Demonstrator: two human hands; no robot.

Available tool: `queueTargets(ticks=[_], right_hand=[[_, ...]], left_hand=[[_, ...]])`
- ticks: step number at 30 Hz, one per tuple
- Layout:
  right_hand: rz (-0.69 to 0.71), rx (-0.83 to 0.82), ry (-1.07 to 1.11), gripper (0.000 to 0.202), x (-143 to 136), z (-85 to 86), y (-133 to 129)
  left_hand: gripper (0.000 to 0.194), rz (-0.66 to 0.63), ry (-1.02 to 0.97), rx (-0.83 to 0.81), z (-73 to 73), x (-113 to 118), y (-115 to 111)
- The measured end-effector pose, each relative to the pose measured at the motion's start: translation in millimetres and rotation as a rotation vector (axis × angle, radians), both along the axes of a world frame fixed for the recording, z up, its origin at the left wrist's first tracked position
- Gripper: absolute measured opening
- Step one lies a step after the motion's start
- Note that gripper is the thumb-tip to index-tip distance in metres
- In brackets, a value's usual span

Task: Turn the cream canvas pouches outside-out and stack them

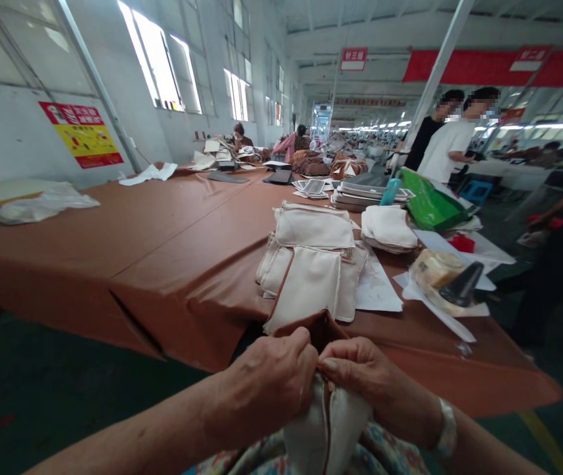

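Observation:
Both hands are closed on the edge of a cream and brown sewn pouch (306, 432), just in front of the table's near edge. My left hand (274, 373) grips its left side with curled fingers. Close beside it, my right hand (373, 382) pinches the seam between thumb and finger. The pouch's brown inner side shows above the hands, and a brown seam line runs down its cream face below them. Right behind lies a cream fabric panel (306, 280), leaning on a stack of similar cream pieces (314, 224).
A brown-covered table (153, 231) spreads ahead. Another cream stack (389, 227), a green bag (432, 201), a tape roll (437, 267) and a black cone (462, 285) are at the right. A plastic bag (47, 201) lies far left. Two people (447, 142) stand beyond the table.

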State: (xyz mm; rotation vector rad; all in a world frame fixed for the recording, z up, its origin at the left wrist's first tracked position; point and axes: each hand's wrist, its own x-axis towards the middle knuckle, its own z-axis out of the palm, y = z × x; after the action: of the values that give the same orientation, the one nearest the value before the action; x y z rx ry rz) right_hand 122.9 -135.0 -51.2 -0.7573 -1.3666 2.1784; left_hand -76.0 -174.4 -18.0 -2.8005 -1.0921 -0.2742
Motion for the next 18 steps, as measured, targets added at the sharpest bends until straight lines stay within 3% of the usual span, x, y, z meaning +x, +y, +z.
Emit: queueTargets(ticks=[6, 9, 12, 15, 18], right_hand=[[0.087, 0.313, -0.146, 0.043, 11.9, -6.8, 11.0], [0.108, 0.411, -0.156, 0.041, 16.3, -5.9, 12.8], [0.114, 0.468, -0.161, 0.037, 16.3, -1.5, 12.6], [0.118, 0.507, -0.174, 0.033, 14.1, 4.3, 11.4], [0.128, 0.541, -0.201, 0.029, 13.4, 10.3, 9.9]], left_hand=[[0.013, -0.084, -0.068, -0.002, -8.4, -4.6, -3.6], [0.013, -0.092, -0.189, -0.103, -13.1, -6.4, -3.3], [0.011, -0.05, -0.395, -0.326, -9.3, -7.8, 0.2], [0.008, 0.078, -0.605, -0.604, -2.0, -8.9, 5.6], [0.033, 0.133, -0.711, -0.879, 0.8, -8.6, 11.6]])
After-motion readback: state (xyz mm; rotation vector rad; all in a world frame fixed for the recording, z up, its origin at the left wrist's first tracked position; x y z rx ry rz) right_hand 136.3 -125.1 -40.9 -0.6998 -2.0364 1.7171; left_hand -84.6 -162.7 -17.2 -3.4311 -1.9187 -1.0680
